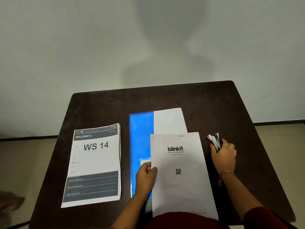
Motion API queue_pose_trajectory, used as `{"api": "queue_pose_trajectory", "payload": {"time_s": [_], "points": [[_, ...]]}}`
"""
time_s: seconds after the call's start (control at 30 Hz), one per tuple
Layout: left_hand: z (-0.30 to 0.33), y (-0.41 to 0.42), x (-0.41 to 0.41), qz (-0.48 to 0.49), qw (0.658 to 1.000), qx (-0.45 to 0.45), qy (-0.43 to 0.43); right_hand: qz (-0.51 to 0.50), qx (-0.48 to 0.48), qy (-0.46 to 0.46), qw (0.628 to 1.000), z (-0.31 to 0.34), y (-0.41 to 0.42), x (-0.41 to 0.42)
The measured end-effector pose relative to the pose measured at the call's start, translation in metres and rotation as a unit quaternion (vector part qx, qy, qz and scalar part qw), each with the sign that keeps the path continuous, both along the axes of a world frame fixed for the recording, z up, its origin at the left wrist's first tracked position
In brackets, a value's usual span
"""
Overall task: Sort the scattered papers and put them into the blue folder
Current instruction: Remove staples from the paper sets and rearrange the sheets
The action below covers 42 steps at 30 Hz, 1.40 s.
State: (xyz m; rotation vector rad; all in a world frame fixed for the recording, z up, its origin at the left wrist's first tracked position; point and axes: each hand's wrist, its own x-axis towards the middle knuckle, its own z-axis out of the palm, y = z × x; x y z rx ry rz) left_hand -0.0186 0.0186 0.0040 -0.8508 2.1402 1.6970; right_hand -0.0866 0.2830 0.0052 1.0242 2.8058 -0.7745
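Nearest the desk's front edge, a dark red sleeve sits below a white sheet printed "blinkit" [179, 171], which lies slightly tilted over the right part of the blue folder [140, 138] near the desk's middle. On that sheet's left edge the left hand [146, 176] grips the paper, thumb on top and fingers [145, 165] curled beneath it, over the folder. Right of the sheet, on bare dark wood toward the desk's right edge, the right hand [224, 156] has its fingers [226, 145] closed around a small black and silver stapler [214, 141], whose tip points away toward the far edge. Toward the desk's left edge, well apart from the folder, a stack of papers [94, 164] lies flat with "BALCONY 2" and "WS 14" on its top page. Farther back, a plain white sheet [169, 121] lies on the folder, its far end reaching just past the folder's far end. Beyond these the dark brown desk [165, 96] is bare up to its far edge and rounded far corners. Behind it stands a pale wall [99, 47] carrying a soft shadow, meeting a light floor [24, 154] along a dark skirting line.
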Motion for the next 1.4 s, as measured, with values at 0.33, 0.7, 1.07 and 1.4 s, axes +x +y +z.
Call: {"api": "queue_pose_trajectory", "payload": {"time_s": [0.33,0.7,1.07,1.4], "points": [[0.002,0.004,0.012,0.024,0.999,0.016,0.013,0.095,0.011,0.093,0.991,0.008,-0.022,0.033],[0.011,-0.025,0.015,0.097,0.993,0.003,0.07,0.091,-0.288,0.084,0.95,0.015,-0.075,0.058],[0.044,-0.142,0.025,0.143,0.985,0.085,0.042,0.119,-0.411,0.024,0.903,0.007,-0.189,0.064],[0.046,-0.26,0.026,0.034,0.996,-0.08,0.004,0.092,-0.413,-0.003,0.906,0.012,-0.318,0.029]]}}
